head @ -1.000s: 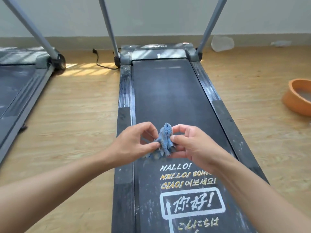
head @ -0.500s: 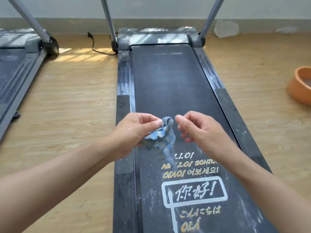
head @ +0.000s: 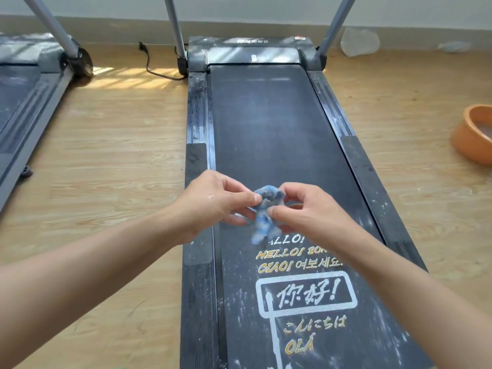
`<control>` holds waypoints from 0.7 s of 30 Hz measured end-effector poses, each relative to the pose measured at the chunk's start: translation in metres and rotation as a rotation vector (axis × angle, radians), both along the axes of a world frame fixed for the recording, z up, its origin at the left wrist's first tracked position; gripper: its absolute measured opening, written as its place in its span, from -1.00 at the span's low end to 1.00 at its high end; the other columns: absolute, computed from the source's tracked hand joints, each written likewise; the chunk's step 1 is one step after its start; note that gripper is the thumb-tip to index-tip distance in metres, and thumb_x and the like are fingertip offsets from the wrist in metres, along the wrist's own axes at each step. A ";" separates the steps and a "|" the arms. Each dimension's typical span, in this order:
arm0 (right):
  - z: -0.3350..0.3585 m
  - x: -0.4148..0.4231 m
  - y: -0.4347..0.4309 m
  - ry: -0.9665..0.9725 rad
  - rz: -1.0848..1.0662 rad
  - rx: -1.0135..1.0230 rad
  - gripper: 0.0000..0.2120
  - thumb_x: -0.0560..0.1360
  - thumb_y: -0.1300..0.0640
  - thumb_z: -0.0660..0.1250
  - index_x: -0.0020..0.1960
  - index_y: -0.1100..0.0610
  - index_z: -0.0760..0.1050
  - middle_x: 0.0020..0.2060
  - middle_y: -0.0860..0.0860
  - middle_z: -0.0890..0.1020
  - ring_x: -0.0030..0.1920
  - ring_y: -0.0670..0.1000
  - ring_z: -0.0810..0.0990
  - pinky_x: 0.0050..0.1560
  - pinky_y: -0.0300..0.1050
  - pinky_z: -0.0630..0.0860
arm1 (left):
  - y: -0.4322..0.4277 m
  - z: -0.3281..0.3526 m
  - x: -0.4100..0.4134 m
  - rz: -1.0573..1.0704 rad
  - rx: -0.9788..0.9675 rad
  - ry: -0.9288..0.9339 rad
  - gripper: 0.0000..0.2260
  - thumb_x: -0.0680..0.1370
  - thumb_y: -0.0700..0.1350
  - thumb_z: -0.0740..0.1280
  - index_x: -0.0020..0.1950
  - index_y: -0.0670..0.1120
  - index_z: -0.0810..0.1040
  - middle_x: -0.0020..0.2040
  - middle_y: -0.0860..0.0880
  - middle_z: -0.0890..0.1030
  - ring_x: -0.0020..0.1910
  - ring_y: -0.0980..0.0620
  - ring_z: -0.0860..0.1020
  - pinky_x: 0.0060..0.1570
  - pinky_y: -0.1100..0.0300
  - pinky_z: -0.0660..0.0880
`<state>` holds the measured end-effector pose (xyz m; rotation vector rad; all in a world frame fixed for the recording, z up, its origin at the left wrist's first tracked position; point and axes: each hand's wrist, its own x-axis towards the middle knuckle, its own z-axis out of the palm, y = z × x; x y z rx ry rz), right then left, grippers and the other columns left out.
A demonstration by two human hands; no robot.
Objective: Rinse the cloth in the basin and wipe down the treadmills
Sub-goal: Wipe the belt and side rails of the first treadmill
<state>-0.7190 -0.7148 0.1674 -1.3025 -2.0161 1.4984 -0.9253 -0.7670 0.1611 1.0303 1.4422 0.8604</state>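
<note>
A small crumpled blue cloth (head: pixel 265 211) hangs above the dusty black belt of the middle treadmill (head: pixel 269 123). My left hand (head: pixel 213 203) pinches its upper left edge with thumb and forefinger. My right hand (head: pixel 306 209) pinches its right side, fingers curled. The cloth's lower part dangles blurred over the belt's printed greetings. An orange basin (head: pixel 468 139) sits on the floor at the right edge, partly cut off. A second treadmill (head: pixel 24 102) lies at the left.
Wooden floor (head: pixel 119 155) runs between the two treadmills. A black power cord (head: pixel 149 65) lies near the wall. Grey upright posts (head: pixel 174 27) rise from the treadmill's front. A crumpled clear plastic piece (head: pixel 359 41) lies by the wall at right.
My right hand, which had let go of the cloth half a second ago, has taken hold of it again. The cloth is bunched tighter between both hands.
</note>
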 end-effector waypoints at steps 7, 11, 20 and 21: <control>-0.004 0.002 0.002 -0.117 0.006 -0.040 -0.89 0.48 0.16 0.35 -0.22 0.06 0.48 -0.33 -0.04 0.62 -0.31 -0.09 0.59 -0.02 -0.01 0.61 | -0.005 -0.017 0.004 -0.004 0.029 0.060 -0.88 0.61 -0.12 0.43 -0.13 -0.03 0.65 -0.07 -0.07 0.77 0.00 0.02 0.74 0.15 0.00 0.67; -0.003 0.009 0.007 -0.224 0.027 0.023 -0.89 0.47 0.14 0.33 -0.21 0.11 0.43 -0.39 -0.03 0.58 -0.36 -0.03 0.45 -0.24 -0.11 0.39 | -0.006 -0.022 -0.010 0.071 0.009 0.090 -0.90 0.50 -0.03 0.41 -0.21 0.01 0.62 -0.25 0.01 0.64 -0.25 0.05 0.61 0.10 -0.02 0.65; -0.012 -0.002 -0.004 -0.015 0.236 -0.142 -0.71 0.50 0.03 0.55 0.20 -0.01 0.63 0.06 0.00 0.75 0.14 0.04 0.72 0.30 0.15 0.57 | -0.003 -0.011 -0.014 -0.277 0.059 0.065 -0.92 0.68 -0.08 0.37 0.04 -0.05 0.63 -0.21 -0.06 0.56 -0.37 0.10 0.42 -0.38 0.28 0.34; -0.015 -0.004 -0.006 0.011 0.256 -0.147 -0.69 0.50 0.04 0.56 0.21 0.02 0.64 0.07 0.05 0.76 0.15 0.12 0.72 0.31 0.23 0.56 | -0.001 -0.011 -0.015 -0.292 0.053 0.041 -0.90 0.64 -0.05 0.38 0.06 -0.06 0.63 -0.17 -0.10 0.60 -0.30 0.05 0.48 -0.29 0.22 0.41</control>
